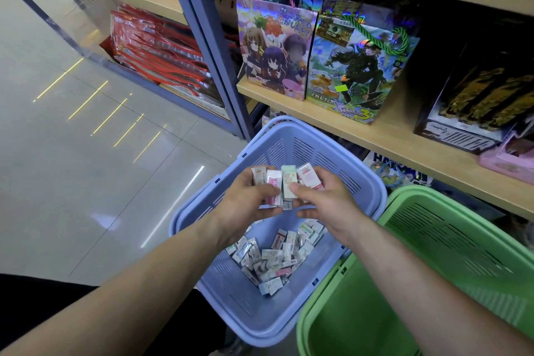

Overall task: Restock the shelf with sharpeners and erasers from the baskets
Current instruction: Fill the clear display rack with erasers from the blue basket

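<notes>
A blue plastic basket stands on the floor with several wrapped erasers loose in its bottom. Above it, both hands hold a fanned bunch of wrapped erasers. My left hand grips the left side of the bunch with thumb on top. My right hand pinches the right side, its thumb on a pale green eraser. A green basket sits to the right; nothing shows inside it. The wooden shelf runs behind the baskets.
Printed gift bags and a dark box stand on the shelf. A blue metal upright divides it from a left unit with red packets. Shiny tiled floor spreads to the left.
</notes>
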